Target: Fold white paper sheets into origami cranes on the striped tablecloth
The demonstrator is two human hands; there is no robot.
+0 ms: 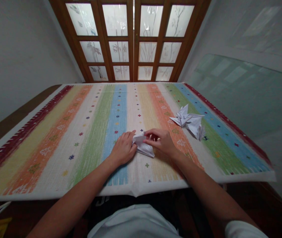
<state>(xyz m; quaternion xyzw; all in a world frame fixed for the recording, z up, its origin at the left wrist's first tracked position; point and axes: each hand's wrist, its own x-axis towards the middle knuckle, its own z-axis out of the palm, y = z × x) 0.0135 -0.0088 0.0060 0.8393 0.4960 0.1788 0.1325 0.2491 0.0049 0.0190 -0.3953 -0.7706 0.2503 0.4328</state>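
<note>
A small folded piece of white paper lies on the striped mat in front of me. My left hand rests on the paper's left side, fingers curled and pressing it down. My right hand pinches the paper's upper right edge between thumb and fingers. Both hands touch the same paper on the mat's blue and cream stripes.
Two finished white paper cranes sit to the right on the green and orange stripes. The mat covers a dark wooden table. Wooden doors with frosted panes stand behind. A glass sheet leans at the right wall.
</note>
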